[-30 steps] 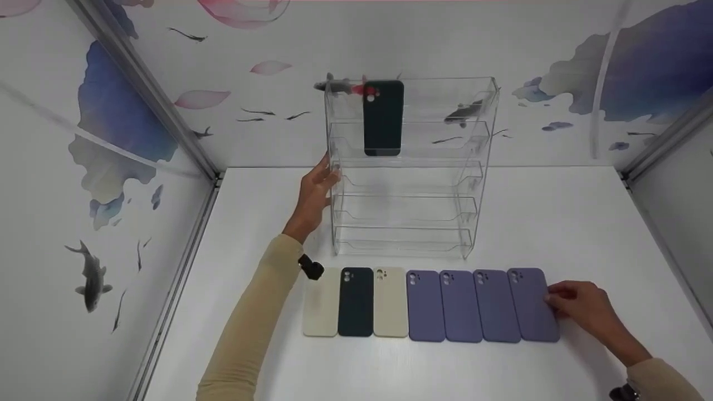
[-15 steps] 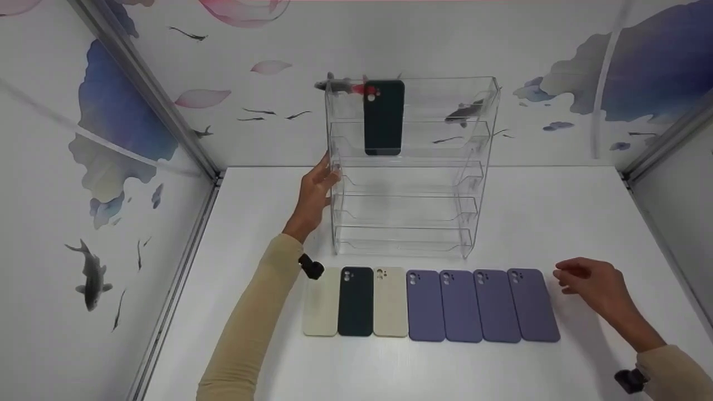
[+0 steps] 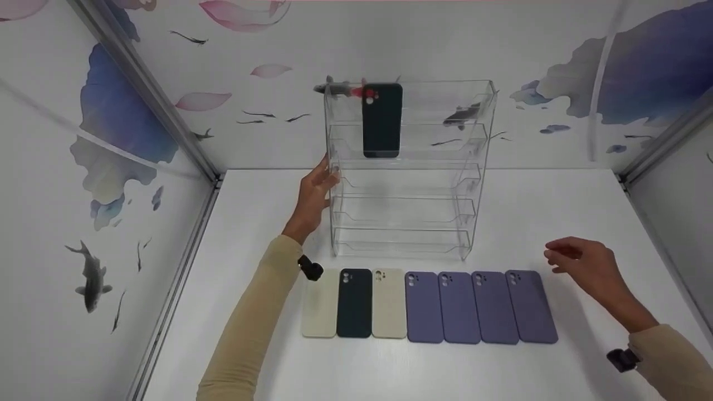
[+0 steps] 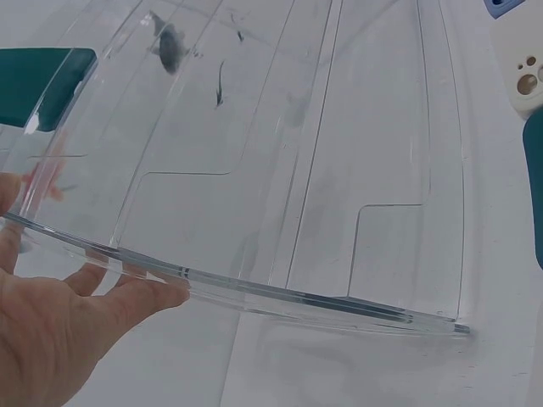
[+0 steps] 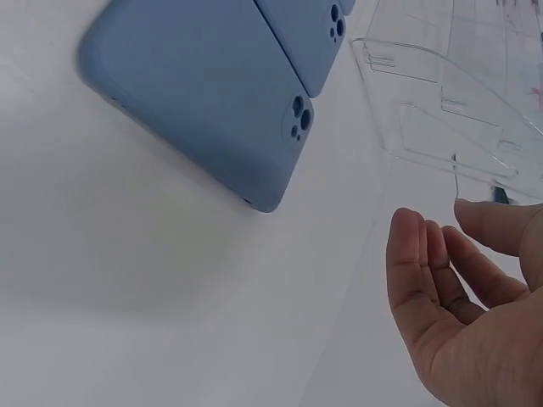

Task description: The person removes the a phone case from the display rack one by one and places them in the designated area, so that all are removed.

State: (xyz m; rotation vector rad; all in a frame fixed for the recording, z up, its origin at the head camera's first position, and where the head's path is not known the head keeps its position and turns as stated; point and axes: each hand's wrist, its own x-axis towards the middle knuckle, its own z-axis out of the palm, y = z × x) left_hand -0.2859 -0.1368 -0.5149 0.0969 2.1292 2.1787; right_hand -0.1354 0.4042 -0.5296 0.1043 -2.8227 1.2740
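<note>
My left hand (image 3: 313,203) grips the left side panel of a clear acrylic tiered display rack (image 3: 409,213); in the left wrist view its fingers (image 4: 140,297) lie along the panel's edge. A dark green phone case (image 3: 382,120) stands upright in the rack's upper part, left of its middle. My right hand (image 3: 587,267) is over the table at the right, fingers loosely bent, holding nothing. Nearest to it lies a purple phone case (image 3: 532,306), the last in a row. The right wrist view shows this case (image 5: 204,102) with its camera holes, apart from the hand (image 5: 467,314).
Left of that case lie several more purple cases (image 3: 424,307), a cream case (image 3: 389,303), a dark green case (image 3: 354,303) and another cream case (image 3: 320,312). Printed wall panels (image 3: 267,139) enclose the white table (image 3: 390,373) at the back and sides.
My right hand has come off the edge of the rightmost purple case and moved up toward the back of the table. My left hand has stayed on the rack.
</note>
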